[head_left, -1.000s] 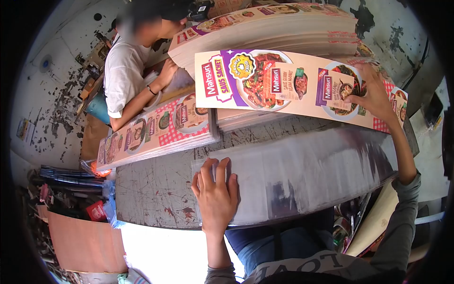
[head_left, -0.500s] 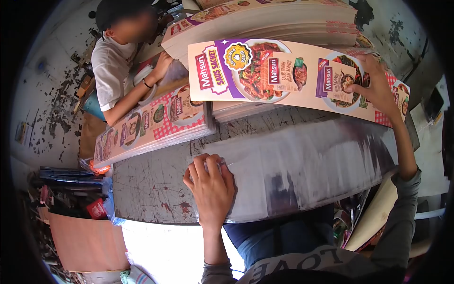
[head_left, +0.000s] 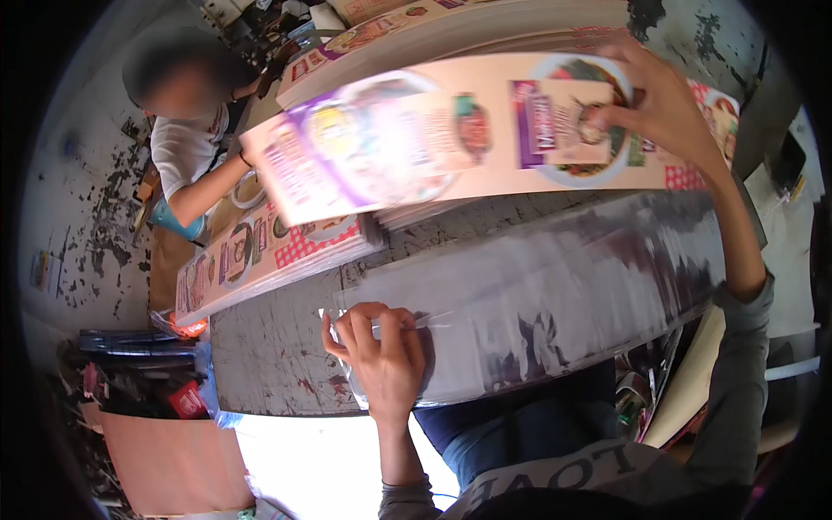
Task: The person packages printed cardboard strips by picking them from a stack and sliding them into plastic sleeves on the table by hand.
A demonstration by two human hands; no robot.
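Note:
My right hand (head_left: 663,113) grips a long printed cardboard strip (head_left: 494,130) near its right end, thumb on the front. The strip shows sauce sachets and food plates; its left part is blurred and glares white. It hangs tilted above the table. Below it, a long clear plastic sleeve (head_left: 555,295) lies on the worn grey table (head_left: 269,364). My left hand (head_left: 381,351) has curled fingers pinching the sleeve's left end, where the film lifts and wrinkles.
A stack of printed strips (head_left: 277,251) lies at the table's left. Behind the raised strip stands a taller stack (head_left: 451,43). Another person (head_left: 186,139) in a white shirt is at the far left, one arm reaching toward the stacks. An orange-brown board (head_left: 173,459) is at lower left.
The printed strip has swung left and its left end dropped lower. My left hand has shifted slightly down, and the sleeve's left end is lifted more. The other person's head has moved left.

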